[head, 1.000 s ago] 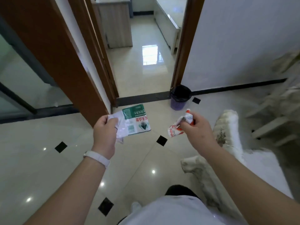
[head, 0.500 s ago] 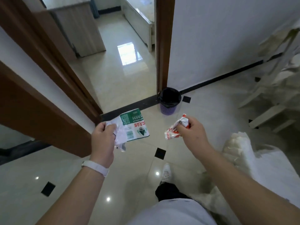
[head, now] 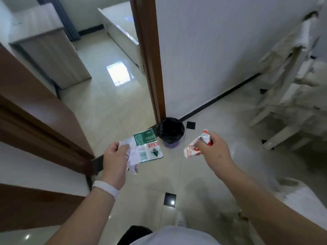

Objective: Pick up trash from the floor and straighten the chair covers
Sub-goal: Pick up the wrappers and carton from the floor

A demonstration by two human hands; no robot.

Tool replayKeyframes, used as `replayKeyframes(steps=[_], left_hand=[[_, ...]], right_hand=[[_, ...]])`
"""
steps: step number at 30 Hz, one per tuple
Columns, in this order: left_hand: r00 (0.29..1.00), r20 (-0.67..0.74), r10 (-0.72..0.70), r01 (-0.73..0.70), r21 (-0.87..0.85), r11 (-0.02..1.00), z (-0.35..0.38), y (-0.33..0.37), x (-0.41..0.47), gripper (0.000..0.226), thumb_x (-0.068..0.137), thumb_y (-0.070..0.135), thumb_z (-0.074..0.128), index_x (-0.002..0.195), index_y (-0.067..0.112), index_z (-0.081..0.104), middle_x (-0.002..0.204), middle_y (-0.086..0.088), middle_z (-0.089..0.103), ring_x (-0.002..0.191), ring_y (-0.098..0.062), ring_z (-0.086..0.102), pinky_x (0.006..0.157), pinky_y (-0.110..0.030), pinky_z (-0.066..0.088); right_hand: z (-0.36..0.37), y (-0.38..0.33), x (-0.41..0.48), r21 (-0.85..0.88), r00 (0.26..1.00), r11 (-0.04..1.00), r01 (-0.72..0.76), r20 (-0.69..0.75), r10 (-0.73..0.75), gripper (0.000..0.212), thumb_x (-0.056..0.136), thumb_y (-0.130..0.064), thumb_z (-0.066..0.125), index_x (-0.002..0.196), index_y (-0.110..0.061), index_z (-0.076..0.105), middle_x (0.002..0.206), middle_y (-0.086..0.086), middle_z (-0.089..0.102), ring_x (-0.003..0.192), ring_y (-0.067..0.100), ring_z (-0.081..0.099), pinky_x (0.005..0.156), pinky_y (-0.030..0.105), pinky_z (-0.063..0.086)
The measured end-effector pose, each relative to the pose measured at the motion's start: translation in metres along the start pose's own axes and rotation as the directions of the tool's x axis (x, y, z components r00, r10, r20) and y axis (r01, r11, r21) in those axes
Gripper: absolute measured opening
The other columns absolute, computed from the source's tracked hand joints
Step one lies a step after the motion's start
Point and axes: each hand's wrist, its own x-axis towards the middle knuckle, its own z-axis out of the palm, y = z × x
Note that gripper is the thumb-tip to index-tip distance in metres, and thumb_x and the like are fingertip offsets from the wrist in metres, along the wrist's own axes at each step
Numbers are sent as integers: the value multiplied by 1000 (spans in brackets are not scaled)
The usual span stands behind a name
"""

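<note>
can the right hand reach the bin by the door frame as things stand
Probably yes: nothing stands between the right hand, holding a red-and-white wrapper, and the open bin ahead.

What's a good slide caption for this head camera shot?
Trash in both hands near the black-lined bin: left hand grips a green-and-white wrapper, right hand pinches a red-and-white packet.

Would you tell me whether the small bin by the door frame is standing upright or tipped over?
Upright: the bin stands on its base, mouth facing up.
</note>
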Motion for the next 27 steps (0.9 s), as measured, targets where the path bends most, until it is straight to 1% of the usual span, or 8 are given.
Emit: replayKeyframes(steps=[4,8,12,14,19,22,25,27], left_hand=[[996,77,-37,31,88,996,38,0,50,19,86,1,56,72,15,54,66,-9,55,55,-21,54,47,-26,40],[982,175,-72,49,134,990,61,-5,104,21,86,6,58,68,18,59,56,3,59,50,-14,55,45,-23,42],[964,206,-169,137,160,978,75,6,181,23,84,7,57,65,20,60,62,-5,60,60,-26,60,57,-45,50],[954,235,-187,153,158,975,83,15,224,21,84,7,57,66,17,60,69,-13,60,66,-30,59,61,-51,50],[945,273,-179,123,210,970,108,31,309,33,84,1,54,57,19,50,51,4,53,46,-15,52,42,-22,40],[929,303,-214,146,230,962,126,36,354,26,87,2,54,65,15,50,57,-1,58,53,-22,59,43,-24,44],[913,317,-258,179,258,949,143,35,387,8,88,3,53,81,7,55,76,-16,59,66,-27,62,56,-37,48],[913,313,-263,180,270,946,155,32,404,14,87,1,51,74,8,52,64,-10,57,54,-22,61,46,-29,46]], right_hand=[[21,-9,32,-40,1000,999,-19,13,20,14,88,-11,61,78,-22,60,70,-4,60,49,-6,52,43,9,37],[47,-12,68,-97,999,995,-33,23,35,9,87,-12,62,80,-18,61,75,3,64,66,13,62,53,22,54],[68,-12,121,-149,992,982,-120,-59,113,5,83,-10,60,79,-13,62,79,9,65,77,30,64,67,41,56],[83,-18,148,-144,987,978,-153,-76,143,9,83,-8,58,83,-15,63,81,8,67,78,30,63,65,33,57],[117,-53,213,-205,987,968,-143,-105,123,20,83,-9,58,73,-25,64,72,-7,68,65,5,63,50,17,47],[129,-78,247,-213,991,973,-94,-112,71,22,84,-10,58,74,-28,63,70,-13,68,62,-1,61,47,10,41],[136,-84,269,-216,989,971,-106,-125,80,24,84,-9,57,73,-30,62,70,-14,67,63,-1,61,51,9,43],[137,-76,283,-224,983,963,-148,-144,117,17,83,-12,59,74,-26,63,73,-7,67,66,6,63,57,18,49]])
